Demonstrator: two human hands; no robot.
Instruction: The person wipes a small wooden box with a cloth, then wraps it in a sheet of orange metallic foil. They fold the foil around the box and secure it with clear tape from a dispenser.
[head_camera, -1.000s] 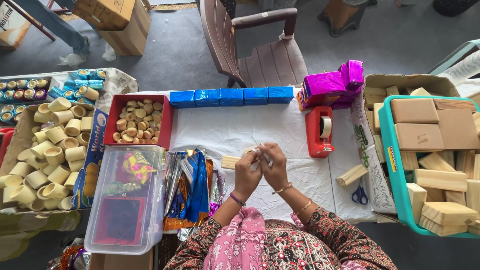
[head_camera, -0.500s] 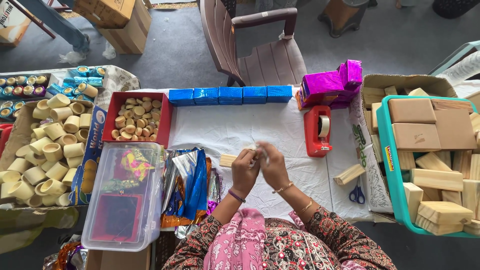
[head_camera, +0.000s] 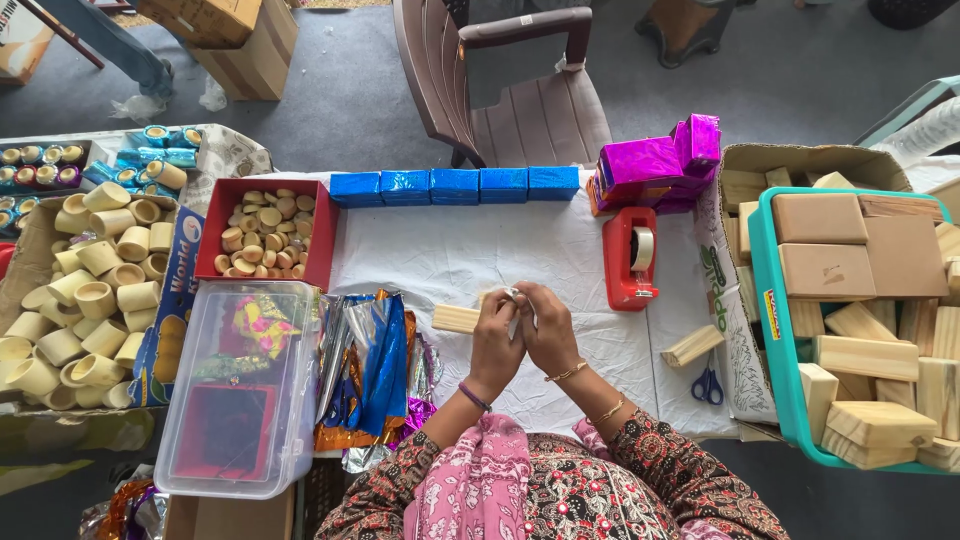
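My left hand and my right hand meet over the white table cover, fingertips pressed together. They pinch a small pale piece; I cannot tell what it is. A bare wooden block lies on the cover just left of my left hand, partly hidden by it. A red tape dispenser stands to the upper right of my right hand. Shiny foil sheets in blue, silver and orange lie left of my left forearm.
Blue-wrapped blocks line the far edge, beside purple-wrapped ones. A teal crate of wooden blocks stands at the right; a loose block and scissors lie before it. At left are a red box of discs, a clear tub and wooden cups. A brown chair stands beyond.
Both hands stay together at the same spot, fingers still pinching the small piece. Nothing has been picked up or let go.
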